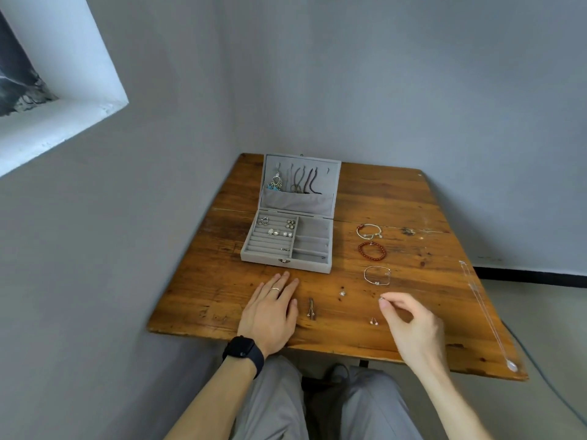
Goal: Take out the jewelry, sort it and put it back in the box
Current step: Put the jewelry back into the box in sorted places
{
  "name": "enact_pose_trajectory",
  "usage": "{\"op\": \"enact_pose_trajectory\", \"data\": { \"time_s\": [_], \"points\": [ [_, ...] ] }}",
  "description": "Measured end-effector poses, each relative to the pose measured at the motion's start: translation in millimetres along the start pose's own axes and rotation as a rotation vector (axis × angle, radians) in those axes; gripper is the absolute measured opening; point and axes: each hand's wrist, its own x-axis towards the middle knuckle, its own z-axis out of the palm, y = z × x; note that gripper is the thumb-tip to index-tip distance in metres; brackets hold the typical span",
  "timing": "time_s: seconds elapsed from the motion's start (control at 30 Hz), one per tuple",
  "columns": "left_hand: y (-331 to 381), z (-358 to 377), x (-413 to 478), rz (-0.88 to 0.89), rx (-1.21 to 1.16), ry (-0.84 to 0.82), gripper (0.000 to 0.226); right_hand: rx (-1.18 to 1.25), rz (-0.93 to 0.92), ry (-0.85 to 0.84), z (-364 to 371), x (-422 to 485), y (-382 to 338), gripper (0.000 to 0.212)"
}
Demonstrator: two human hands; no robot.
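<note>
Evidently sorting by kind, the right hand (413, 325) pinches a tiny silvery piece (381, 299) at five o'clock of the grey felt box (305, 265); the left hand (270, 309) rests flat.

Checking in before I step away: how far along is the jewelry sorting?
Partway. Out already: three bracelets, a necklace and small pieces on the table. In hand: the right hand pinches a tiny piece; the left hand rests flat. Left: earrings in the box and cords in its lid remain inside.
</note>
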Motion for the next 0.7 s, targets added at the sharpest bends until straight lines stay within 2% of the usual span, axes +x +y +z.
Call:
{"op": "enact_pose_trajectory", "data": {
  "time_s": [0.13,0.23,0.33,0.5,0.7],
  "points": [
    [5.1,-2.4,5.5,-0.019,0.032,-0.006,0.048,0.263,0.174,0.059,-21.7,-24.9,26.3,0.013],
    [18.2,-11.0,17.7,-0.041,0.033,0.024,0.04,0.328,0.209,0.043,-27.7,-32.4,35.8,0.014],
    [40.4,-13.3,32.2,-0.015,-0.048,0.032,0.036,0.308,0.24,-0.011,-28.9,-29.8,35.6,0.01],
    [72.1,3.2,45.3,0.049,-0.043,-0.077,0.042,0.23,0.193,-0.056,-28.9,-33.6,36.5,0.011],
    [77.0,10.8,50.8,0.03,-0.111,-0.069,0.017,0.205,0.175,-0.064,-31.2,-34.2,36.5,0.012]
  ]
}}
